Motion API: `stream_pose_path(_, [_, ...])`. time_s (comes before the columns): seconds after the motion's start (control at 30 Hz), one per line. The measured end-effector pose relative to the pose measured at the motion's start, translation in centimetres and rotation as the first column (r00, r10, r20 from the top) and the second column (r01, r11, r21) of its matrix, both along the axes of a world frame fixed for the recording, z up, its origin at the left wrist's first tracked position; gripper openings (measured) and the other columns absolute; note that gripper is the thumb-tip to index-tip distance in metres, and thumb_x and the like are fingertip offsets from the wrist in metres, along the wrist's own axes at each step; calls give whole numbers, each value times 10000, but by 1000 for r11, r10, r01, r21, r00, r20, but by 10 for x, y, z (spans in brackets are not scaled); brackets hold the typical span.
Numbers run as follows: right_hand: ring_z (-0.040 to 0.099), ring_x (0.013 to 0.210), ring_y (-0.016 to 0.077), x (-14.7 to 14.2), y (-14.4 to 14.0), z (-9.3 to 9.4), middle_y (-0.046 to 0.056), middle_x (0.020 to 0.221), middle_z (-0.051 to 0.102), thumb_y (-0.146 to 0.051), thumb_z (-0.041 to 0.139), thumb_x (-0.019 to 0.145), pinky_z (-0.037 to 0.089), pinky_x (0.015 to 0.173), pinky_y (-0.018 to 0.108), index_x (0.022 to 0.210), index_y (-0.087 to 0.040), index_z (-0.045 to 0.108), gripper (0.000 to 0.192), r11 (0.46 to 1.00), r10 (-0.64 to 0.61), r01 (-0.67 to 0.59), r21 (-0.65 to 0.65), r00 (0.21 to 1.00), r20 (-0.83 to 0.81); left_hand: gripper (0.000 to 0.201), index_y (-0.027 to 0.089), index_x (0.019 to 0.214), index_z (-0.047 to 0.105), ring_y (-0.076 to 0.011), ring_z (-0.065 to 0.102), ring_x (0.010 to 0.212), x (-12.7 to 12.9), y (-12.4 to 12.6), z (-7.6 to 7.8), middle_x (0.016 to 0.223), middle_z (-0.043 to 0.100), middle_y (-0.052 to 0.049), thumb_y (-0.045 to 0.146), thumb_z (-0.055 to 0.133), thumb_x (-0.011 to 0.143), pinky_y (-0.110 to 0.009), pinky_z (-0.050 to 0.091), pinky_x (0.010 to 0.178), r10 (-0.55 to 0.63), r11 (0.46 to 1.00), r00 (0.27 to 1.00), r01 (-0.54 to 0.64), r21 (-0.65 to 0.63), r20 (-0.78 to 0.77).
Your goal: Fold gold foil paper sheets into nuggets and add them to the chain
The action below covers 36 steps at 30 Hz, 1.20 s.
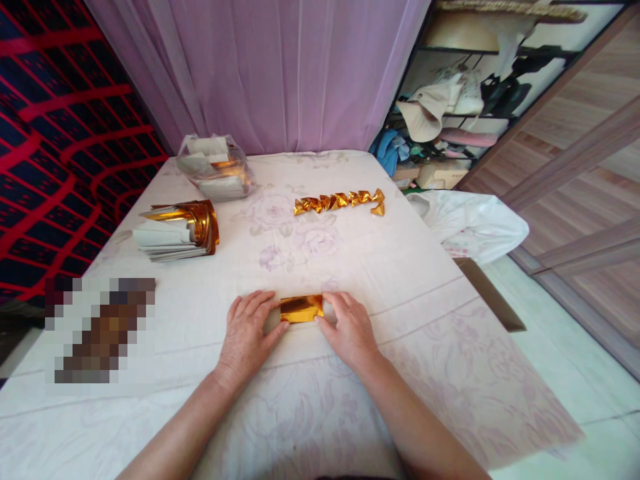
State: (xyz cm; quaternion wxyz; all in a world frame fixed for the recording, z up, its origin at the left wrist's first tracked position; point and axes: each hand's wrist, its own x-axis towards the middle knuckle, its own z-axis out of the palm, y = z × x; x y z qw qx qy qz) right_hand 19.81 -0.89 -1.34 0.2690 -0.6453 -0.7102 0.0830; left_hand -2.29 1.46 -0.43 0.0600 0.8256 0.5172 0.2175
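Observation:
A small rectangle of shiny gold foil paper (301, 309), seemingly folded, lies at the near middle of the cloth-covered table (320, 373). My left hand (250, 333) grips its left end, thumb at the near edge and fingers at the far one. At the opposite end, my right hand (353, 330) has its thumb and fingertips on the paper in the same way. Beyond the hands, several folded gold foil pieces (340, 201) stand in a crooked row. A bent stack of gold and white paper sheets (175, 233) is on the left.
Behind the stack sits a clear plastic bag (215, 170) of more sheets. A blurred-out patch (103, 333) covers something at the table's left. Purple curtain (300, 73) hangs at the back. Right of the table are a white bag (475, 227) and a crowded shelf (460, 120).

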Motion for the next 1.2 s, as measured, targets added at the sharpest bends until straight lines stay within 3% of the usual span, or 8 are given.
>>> stream_pose_path(0.17, [623, 953, 234, 3, -1, 0, 81, 1062, 678, -205, 641, 804, 446, 830, 364, 1099, -202, 603, 297, 1000, 13, -13, 8, 999, -34, 297, 213, 1155, 612, -302, 575, 1185, 2, -3, -1, 1234, 672, -98, 331, 602, 883, -562, 366, 1053, -5, 1000, 1000, 4, 11, 11])
stream_pose_path(0.37, [616, 890, 213, 6, -1, 2, 39, 919, 670, -181, 625, 805, 421, 780, 337, 901, -212, 585, 109, 998, 60, -59, 12, 996, -65, 373, 216, 1243, 578, -300, 565, 1201, 1, -3, -3, 1259, 655, -105, 305, 605, 881, -560, 370, 1055, -47, 999, 999, 47, 24, 11])
stream_pose_path(0.7, [629, 944, 230, 6, 0, 2, 60, 1033, 683, -191, 668, 788, 445, 830, 361, 1054, -208, 621, 270, 998, 58, -58, 7, 995, -80, 91, 228, 948, 652, -295, 534, 1242, 1, -4, 0, 1273, 643, -89, 238, 599, 875, -574, 354, 1068, -87, 994, 993, 92, -56, 81])
stream_pose_path(0.83, [632, 878, 219, 9, 1, 2, 43, 954, 679, -169, 666, 762, 453, 779, 346, 929, -217, 633, 177, 998, 60, -63, -20, 991, -117, 90, 227, 852, 629, -294, 529, 1244, 0, -3, -2, 1231, 676, -68, 153, 582, 833, -576, 357, 1061, -125, 987, 986, 136, -89, 113])
stream_pose_path(1.0, [636, 883, 202, 14, 1, -1, 17, 916, 662, -78, 587, 705, 460, 789, 334, 816, -243, 634, 204, 988, 155, -145, 60, 966, -207, 184, 225, 856, 590, -287, 545, 1229, -2, -4, -4, 1175, 709, -59, 68, 519, 790, -584, 366, 1051, -161, 983, 975, 172, -65, 156])
stream_pose_path(1.2, [592, 1068, 239, 18, 0, 7, 65, 1139, 658, -105, 553, 711, 459, 914, 405, 815, -238, 623, 182, 958, 255, -215, 192, 943, -217, 190, 221, 850, 554, -285, 480, 1316, -2, -6, 1, 1255, 668, -80, 56, 490, 780, -562, 384, 1044, -200, 980, 951, 200, 22, 234])
